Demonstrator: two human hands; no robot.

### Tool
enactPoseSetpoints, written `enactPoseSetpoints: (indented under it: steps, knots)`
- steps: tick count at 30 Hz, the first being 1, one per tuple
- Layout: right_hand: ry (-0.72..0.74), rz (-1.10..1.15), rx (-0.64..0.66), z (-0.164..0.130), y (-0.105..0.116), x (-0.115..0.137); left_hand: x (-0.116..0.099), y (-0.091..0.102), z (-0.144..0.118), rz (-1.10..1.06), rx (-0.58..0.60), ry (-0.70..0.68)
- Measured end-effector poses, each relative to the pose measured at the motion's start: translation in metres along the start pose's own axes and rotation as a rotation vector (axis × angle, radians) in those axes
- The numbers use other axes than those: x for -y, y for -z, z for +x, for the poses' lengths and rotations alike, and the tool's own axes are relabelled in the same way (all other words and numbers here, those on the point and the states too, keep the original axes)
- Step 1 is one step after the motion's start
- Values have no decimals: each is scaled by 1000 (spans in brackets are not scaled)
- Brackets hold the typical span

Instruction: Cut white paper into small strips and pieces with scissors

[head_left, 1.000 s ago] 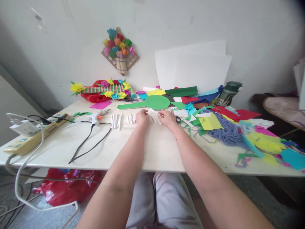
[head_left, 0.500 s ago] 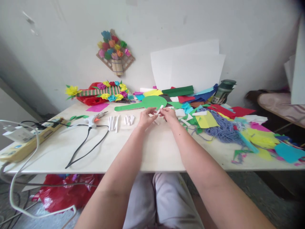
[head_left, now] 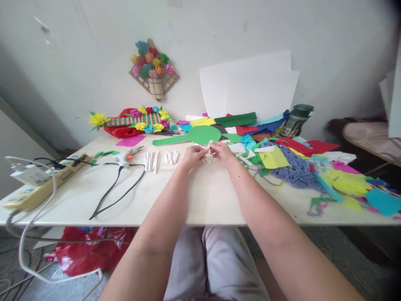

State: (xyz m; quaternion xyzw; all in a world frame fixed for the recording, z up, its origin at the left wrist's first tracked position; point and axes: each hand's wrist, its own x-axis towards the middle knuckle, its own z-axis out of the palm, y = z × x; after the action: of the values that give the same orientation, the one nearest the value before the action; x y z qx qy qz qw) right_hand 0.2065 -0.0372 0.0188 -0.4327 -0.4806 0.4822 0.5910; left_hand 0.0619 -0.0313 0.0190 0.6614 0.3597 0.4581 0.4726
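Note:
My left hand (head_left: 194, 157) and my right hand (head_left: 221, 153) meet over the middle of the table, fingers closed. Between their fingertips is a small white paper strip (head_left: 209, 146), partly hidden by the fingers. Another bit of white lies beneath the hands, too covered to make out. To the left are short white paper rolls (head_left: 171, 157) and a row of longer white rolls (head_left: 151, 162). Just beyond the hands lies a green paddle-shaped cutout (head_left: 203, 134) with a round end and a long handle.
A glue gun (head_left: 123, 159) with a looping black cord and a power strip (head_left: 46, 186) sit at left. Paper scraps and blue-grey yarn (head_left: 291, 169) cover the right side. A dark bottle (head_left: 297, 120) stands at back right, and a flower-trimmed craft (head_left: 134, 119) at back left.
The white strip has tipped down from its raised slant and shows less between the fingers. My left fingers have drawn closer together around it. The whole view has shifted slightly.

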Motion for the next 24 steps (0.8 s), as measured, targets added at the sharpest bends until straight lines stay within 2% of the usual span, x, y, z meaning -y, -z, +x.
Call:
enactPoseSetpoints:
  steps: [6,11,21,24]
  knots:
    - [52,-44,-46,-2,0,2,-1,0,-1,44,71,7]
    - [59,-10,-48,-4,-4,5,0,0,-2,47,176,28]
    - [46,49,-186,-1,-12,0,1,-3,4,211,47,-66]
    - [40,57,-160,0,-11,-1,-1,-1,2,232,38,-64]
